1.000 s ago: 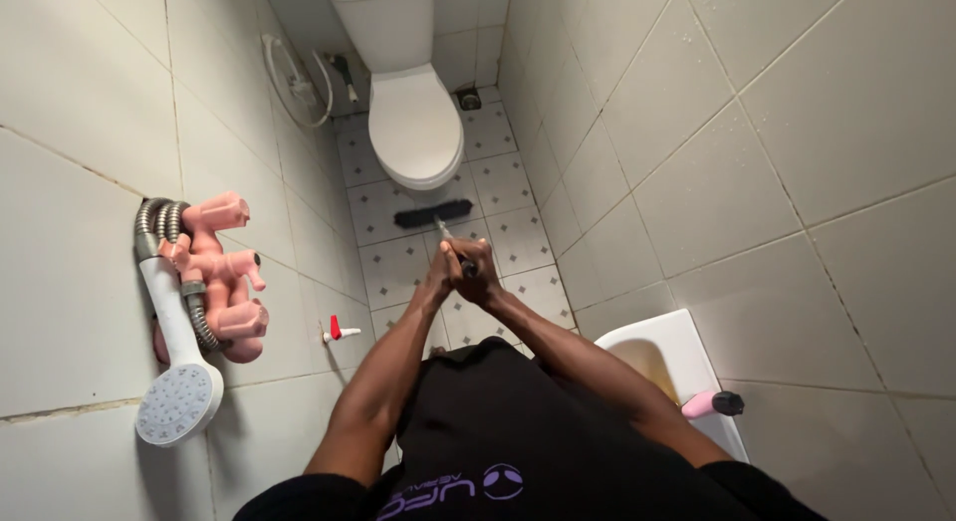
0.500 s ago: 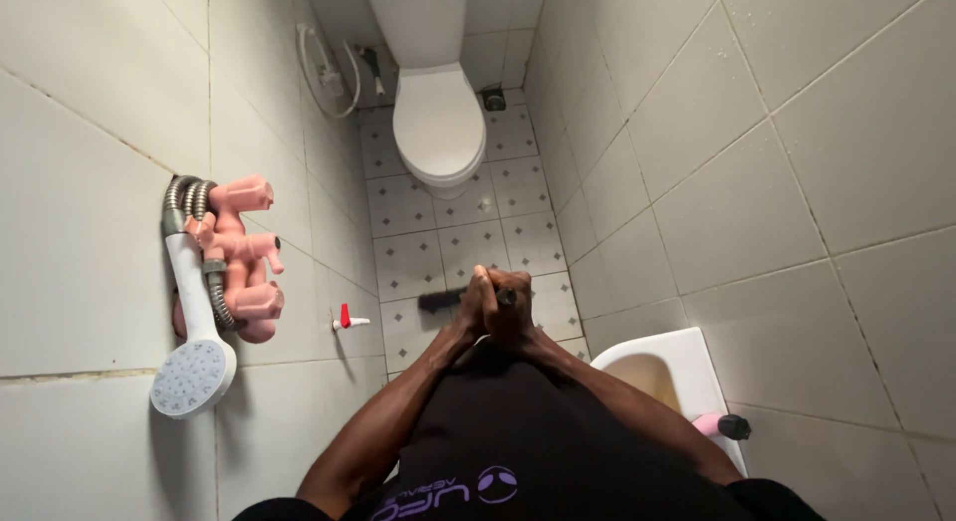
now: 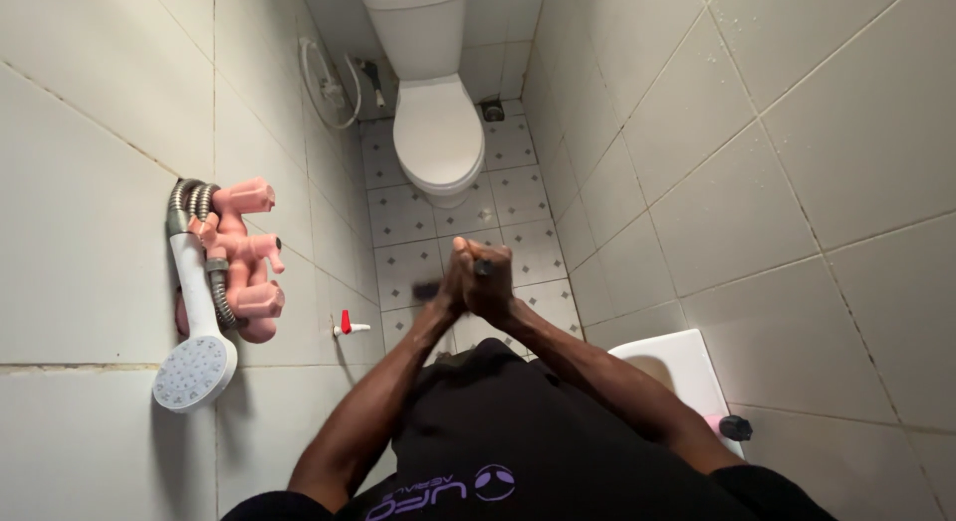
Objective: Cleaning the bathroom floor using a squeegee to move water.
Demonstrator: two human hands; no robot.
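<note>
We look straight down at a narrow tiled bathroom. Our left hand (image 3: 460,282) and right hand (image 3: 491,280) are pressed together at the middle of the view, each grip wrapped tight around the dark handle (image 3: 484,268) of a floor brush; the end of the handle shows as a small dark spot between the knuckles. The brush head (image 3: 427,291) is a dark blur just at nine o'clock of the left hand, low over the patterned floor tiles (image 3: 406,215); we cannot tell whether its bristles touch the floor.

At twelve o'clock of the hands stands a white toilet (image 3: 437,132) with its lid down, near but apart from them. On the wall at nine o'clock hang pink taps (image 3: 243,252) with a coiled metal hose (image 3: 185,200) and a white shower head (image 3: 194,373) hanging beneath them. A small red-handled valve (image 3: 347,325) sticks out of the wall between the taps and our left forearm. At five o'clock, beside our right arm, is the corner of a white basin (image 3: 689,367), and a pink bottle with a black cap (image 3: 733,427) lies on its edge.
</note>
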